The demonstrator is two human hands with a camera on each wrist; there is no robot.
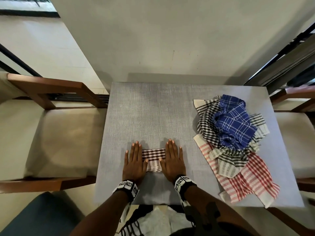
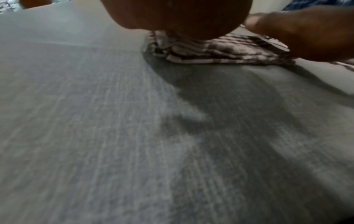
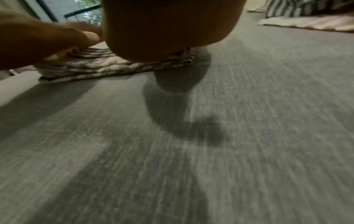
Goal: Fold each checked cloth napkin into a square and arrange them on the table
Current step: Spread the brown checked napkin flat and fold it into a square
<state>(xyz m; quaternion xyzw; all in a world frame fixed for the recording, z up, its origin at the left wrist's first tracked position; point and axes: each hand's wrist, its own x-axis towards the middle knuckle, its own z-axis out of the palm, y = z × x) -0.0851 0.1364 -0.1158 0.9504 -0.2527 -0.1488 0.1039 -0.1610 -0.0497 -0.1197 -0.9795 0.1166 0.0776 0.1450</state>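
- Two hands lie flat, palms down, on the grey surface (image 1: 153, 108), one at each side of a small folded brown-checked napkin (image 1: 153, 154) near the front edge.
- Left hand (image 1: 134, 160): fingers straight and close together, pointing away from the person, thumb tip resting on the napkin's left edge. It presses down and grips nothing.
- Right hand (image 1: 173, 159): likewise flat with straight fingers, thumb tip on the napkin's right edge, holding nothing.
- Between the hands the napkin shows a dark checked band at the far side and a paler striped band, with stepped layers, at the near side.
- From the left wrist view the heel of the left hand (image 2: 178, 16) sits on the stacked layers of the napkin (image 2: 220, 51), and the right hand (image 2: 306, 33) comes in from the right onto the same cloth; this picture is blurred.
- From the right wrist view the heel of the right hand (image 3: 168, 27) bears on the napkin (image 3: 107, 66), with the left hand (image 3: 38, 40) on its other end.
- Well to the right on the surface lies a loose heap of unfolded napkins: a blue checked napkin (image 1: 233, 120) on top, a black-and-white checked napkin (image 1: 207, 120) under it, a grey striped napkin (image 1: 226, 164) below those, and a red-and-white checked napkin (image 1: 245, 181) spread toward the front right corner.
- Wooden chairs with pale seats stand at both sides: a left chair (image 1: 51, 92) and a right chair (image 1: 296, 94).
- Bands with black-and-white markers ring both wrists.
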